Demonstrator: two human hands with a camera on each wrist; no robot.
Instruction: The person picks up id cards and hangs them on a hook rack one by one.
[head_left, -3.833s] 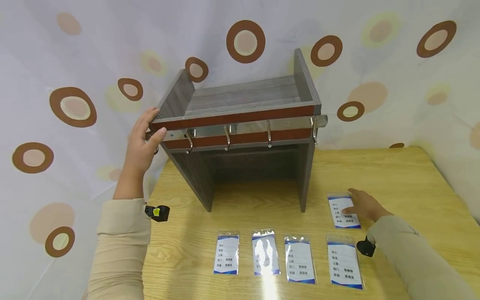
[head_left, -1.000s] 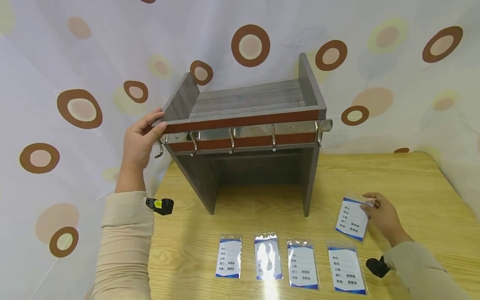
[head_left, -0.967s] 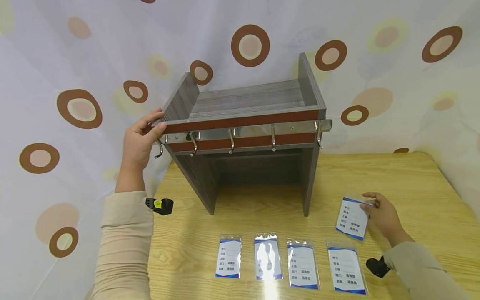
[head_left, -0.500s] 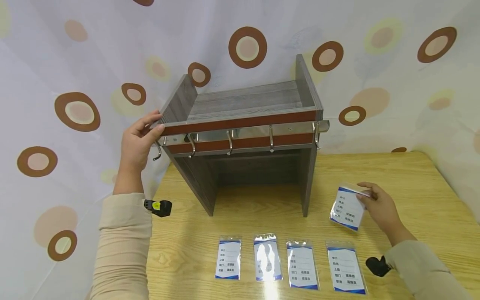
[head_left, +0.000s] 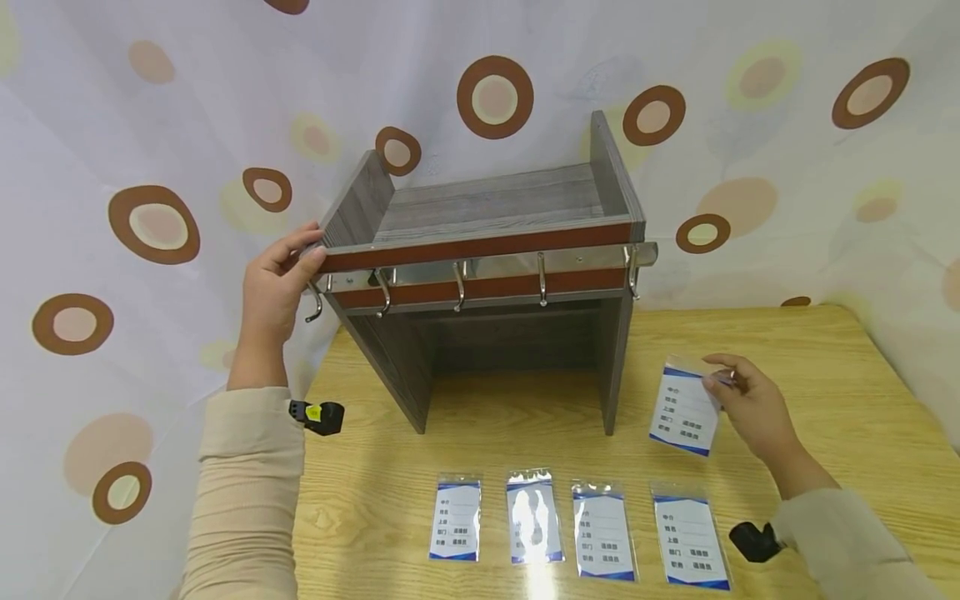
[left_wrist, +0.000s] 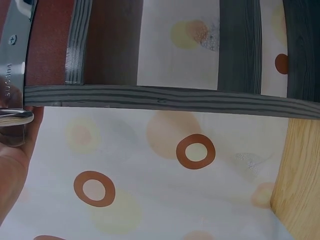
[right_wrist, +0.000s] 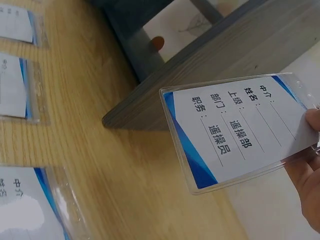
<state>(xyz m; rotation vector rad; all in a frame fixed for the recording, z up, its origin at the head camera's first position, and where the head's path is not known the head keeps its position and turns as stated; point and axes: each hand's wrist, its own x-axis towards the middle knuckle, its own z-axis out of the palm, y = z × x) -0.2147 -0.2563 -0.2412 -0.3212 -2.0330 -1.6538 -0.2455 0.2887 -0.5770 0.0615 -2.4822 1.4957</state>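
My left hand (head_left: 272, 296) grips the left front corner of a grey wooden shelf (head_left: 487, 196), thumb on the front edge and fingers over the side. Across the shelf's red front runs a metal hook rail (head_left: 506, 263) with several curved hooks. In the left wrist view only part of that hand shows, beside a hook (left_wrist: 15, 118). Right of the shelf, my right hand (head_left: 757, 408) pinches the upper right corner of a clear-sleeved name badge (head_left: 682, 408). The right wrist view shows the badge (right_wrist: 235, 130) tilted above the tabletop, its printed side facing the camera.
Several more name badges lie in a row along the front of the wooden table (head_left: 360, 508), among them a left one (head_left: 455, 518) and a right one (head_left: 692, 542). The shelf stands toward the back, before a patterned curtain (head_left: 570, 50).
My right hand took hold of the name badge lying at the right, raised it off the table and moved it left toward the shelf. My left hand keeps its grip on the shelf corner.
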